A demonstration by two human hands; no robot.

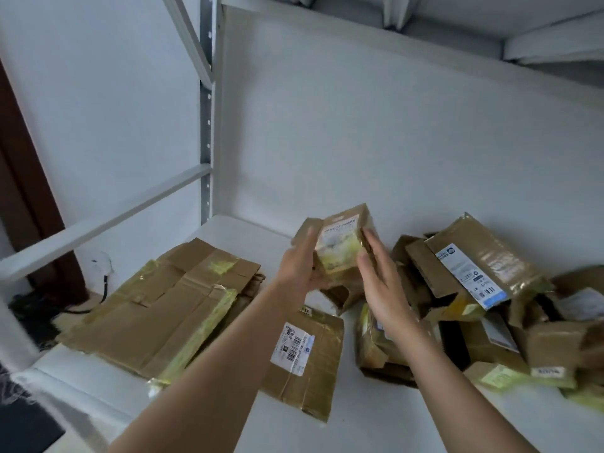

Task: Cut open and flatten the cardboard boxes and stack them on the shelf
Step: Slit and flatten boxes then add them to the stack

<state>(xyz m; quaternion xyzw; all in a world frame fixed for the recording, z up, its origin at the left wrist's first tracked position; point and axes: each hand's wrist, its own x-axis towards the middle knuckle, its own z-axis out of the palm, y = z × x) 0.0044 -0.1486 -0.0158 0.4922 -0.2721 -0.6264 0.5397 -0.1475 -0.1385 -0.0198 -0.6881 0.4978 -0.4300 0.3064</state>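
Two hands hold a small cardboard box (340, 246) upright above the white shelf (359, 420), long axis vertical and printed face toward the camera, the left hand (302, 268) gripping its left side, the right hand (380, 279) pressing straight fingers against its right side, flattened boxes (163, 305) lying left of them.

I am seeing brown matt cardboard on the small box (340, 250), wrapped in glossy clear tape with a paper label. The flattened stack (157, 308) is showing creased cardboard and yellowish glossy tape. The shelf (343, 413) is showing smooth white-painted metal.
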